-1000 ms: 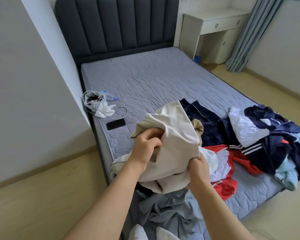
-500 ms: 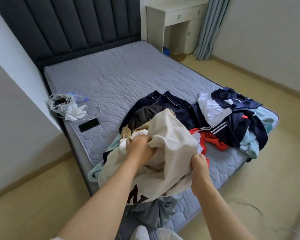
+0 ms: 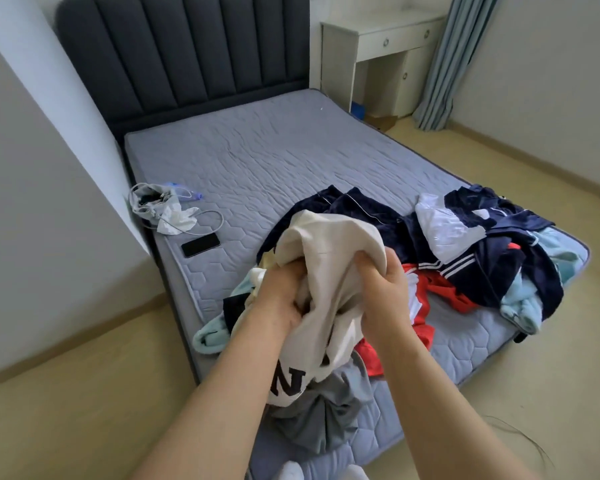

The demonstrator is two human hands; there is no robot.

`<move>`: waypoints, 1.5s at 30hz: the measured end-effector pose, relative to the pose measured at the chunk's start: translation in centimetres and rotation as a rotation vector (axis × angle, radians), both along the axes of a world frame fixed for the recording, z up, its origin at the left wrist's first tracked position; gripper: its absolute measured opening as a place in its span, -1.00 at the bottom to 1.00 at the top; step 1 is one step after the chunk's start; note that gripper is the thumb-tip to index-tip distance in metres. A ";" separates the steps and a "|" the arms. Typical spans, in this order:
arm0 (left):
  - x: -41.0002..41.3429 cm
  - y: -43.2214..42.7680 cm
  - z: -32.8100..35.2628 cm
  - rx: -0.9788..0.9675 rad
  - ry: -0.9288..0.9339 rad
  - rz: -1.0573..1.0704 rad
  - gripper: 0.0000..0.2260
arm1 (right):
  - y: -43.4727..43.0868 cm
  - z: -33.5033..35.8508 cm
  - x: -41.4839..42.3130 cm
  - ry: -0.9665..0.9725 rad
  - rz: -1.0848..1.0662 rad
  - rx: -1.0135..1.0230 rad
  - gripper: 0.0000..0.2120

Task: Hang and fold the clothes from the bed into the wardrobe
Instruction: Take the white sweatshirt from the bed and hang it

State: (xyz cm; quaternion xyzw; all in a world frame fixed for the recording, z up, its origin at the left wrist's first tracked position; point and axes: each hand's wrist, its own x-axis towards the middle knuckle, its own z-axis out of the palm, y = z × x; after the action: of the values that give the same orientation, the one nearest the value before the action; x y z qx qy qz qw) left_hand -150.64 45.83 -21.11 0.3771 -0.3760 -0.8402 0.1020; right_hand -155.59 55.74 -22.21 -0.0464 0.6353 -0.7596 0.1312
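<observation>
Both hands bunch the cream top (image 3: 329, 244) above the bed's (image 3: 274, 161) foot end, nr the left corner. L hand (image 3: 278, 299): fingers curled tight into the fabric on the left side. R hand (image 3: 385, 289): fingers closed round a fold on the right. The hands are close together w/ cloth between them. The top's lower part, w/ dark lettering, hangs over a grey garment (image 3: 326, 414) lying by the foot-left corner. Other clothes spread along the foot edge:
- a red item (image 3: 426, 306) just right of the hands
- navy jackets (image 3: 506, 261) w/ white stripes and panels beyond it
- a pale blue piece (image 3: 523, 306) nr the foot-right corner
- a pale blue scrap (image 3: 208, 336) spilling over the left edge

Phone (image 3: 200, 244) lies face up by the left edge, w/ a white bag (image 3: 160, 209) just behind it. Headboard (image 3: 187, 53) is at the far end. White desk (image 3: 388, 39) and curtain (image 3: 454, 57) are past the far right corner.
</observation>
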 end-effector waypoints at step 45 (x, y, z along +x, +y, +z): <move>2.3 -2.3 -1.3 -1.208 -0.505 -0.335 -0.78 | -1.7 -5.2 1.5 0.278 0.233 0.811 -0.53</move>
State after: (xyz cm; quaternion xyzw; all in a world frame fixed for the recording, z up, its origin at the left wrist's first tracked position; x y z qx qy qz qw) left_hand -148.39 43.52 -22.38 0.3753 -0.8455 -0.3729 0.0725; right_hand -154.11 54.05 -27.42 -0.1642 0.8842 -0.4154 0.1366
